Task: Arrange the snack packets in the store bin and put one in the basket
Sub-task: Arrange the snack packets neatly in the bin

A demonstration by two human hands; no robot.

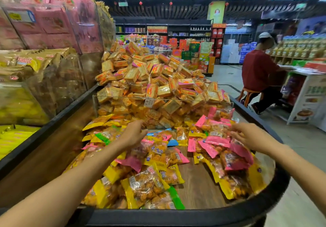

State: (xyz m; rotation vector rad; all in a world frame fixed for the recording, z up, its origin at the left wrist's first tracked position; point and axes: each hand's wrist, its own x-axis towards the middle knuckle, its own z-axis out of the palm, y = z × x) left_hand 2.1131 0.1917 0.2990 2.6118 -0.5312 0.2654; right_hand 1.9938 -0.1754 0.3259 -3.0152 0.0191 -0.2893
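Several snack packets with yellow, pink, green and blue ends lie scattered in a wooden store bin (197, 188) with a black rim. My left hand (133, 135) reaches over the middle of the packets, fingers relaxed, holding nothing that I can see. My right hand (247, 135) hovers over a pile of pink-ended packets (217, 139) at the right side, fingers spread, touching or nearly touching them. A yellow-ended packet (144, 186) lies near the front. No basket is in view.
Behind a clear divider (158, 101) rises a tall heap of orange cracker packs (151, 78). Clear bins of pink and gold packets (44, 32) stand at the left. A seated person in a red top (257, 71) is at the right by a counter. Floor aisle lies right.
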